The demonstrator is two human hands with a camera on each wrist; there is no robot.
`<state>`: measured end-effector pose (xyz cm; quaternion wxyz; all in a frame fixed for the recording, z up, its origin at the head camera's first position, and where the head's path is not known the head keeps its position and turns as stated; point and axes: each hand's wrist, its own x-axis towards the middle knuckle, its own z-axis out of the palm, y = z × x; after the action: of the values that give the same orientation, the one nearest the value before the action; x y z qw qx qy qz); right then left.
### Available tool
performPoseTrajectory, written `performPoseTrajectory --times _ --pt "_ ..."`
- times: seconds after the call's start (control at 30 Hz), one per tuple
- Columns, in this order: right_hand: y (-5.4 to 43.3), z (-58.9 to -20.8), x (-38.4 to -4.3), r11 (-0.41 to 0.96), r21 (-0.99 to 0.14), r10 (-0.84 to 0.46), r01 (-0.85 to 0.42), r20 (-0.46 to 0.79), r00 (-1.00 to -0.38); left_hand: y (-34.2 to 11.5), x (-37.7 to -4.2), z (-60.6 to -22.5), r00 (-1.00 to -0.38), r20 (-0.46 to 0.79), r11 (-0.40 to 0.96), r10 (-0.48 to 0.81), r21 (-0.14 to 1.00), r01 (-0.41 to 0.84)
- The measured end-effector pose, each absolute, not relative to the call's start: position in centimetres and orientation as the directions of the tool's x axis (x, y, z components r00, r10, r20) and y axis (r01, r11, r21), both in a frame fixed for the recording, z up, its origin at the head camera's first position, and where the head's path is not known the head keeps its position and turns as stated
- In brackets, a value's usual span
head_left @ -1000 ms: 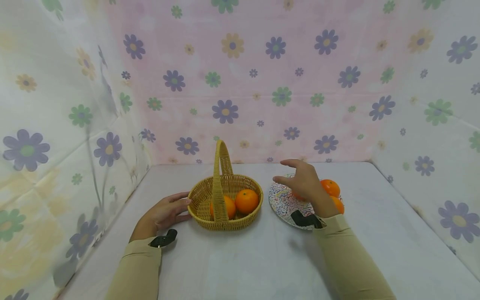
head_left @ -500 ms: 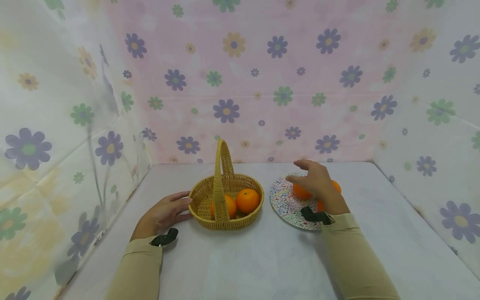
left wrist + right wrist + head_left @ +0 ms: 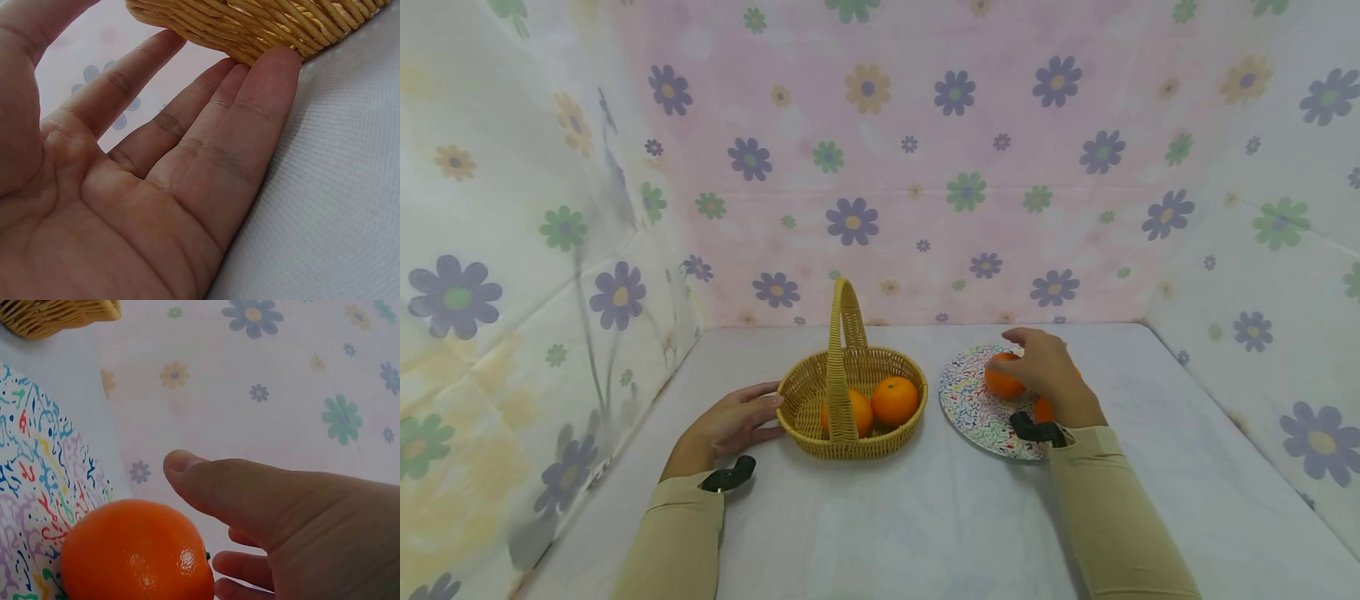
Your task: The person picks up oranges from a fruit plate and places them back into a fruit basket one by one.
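Note:
A yellow wicker basket with a tall handle stands left of centre, holding two oranges, one at the right and another partly behind the handle. My left hand touches the basket's left side with straight fingertips, seen under the weave in the left wrist view. Over a speckled plate, my right hand reaches with thumb and fingers apart around an orange. A second orange shows below the wrist, and a sliver of another is mostly hidden behind the hand.
White cloth covers the table. Flowered fabric walls it in at the back and both sides. The basket and plate stand a short gap apart. Black wrist mounts protrude from both sleeves.
My right hand has shifted right and lowered over the plate, uncovering the orange at its fingertips. My left hand and the basket have stayed in place.

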<state>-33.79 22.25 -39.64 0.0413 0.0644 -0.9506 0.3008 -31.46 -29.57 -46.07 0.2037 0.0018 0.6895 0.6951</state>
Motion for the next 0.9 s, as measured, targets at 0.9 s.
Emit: performPoseTrajectory --times 0.9 --pt "23.0 -41.1 -33.6 0.92 -0.373 -0.121 -0.12 0.023 -0.992 -29.7 -31.5 -46.2 -0.914 -0.265 0.015 0.308 0.962 -0.274"
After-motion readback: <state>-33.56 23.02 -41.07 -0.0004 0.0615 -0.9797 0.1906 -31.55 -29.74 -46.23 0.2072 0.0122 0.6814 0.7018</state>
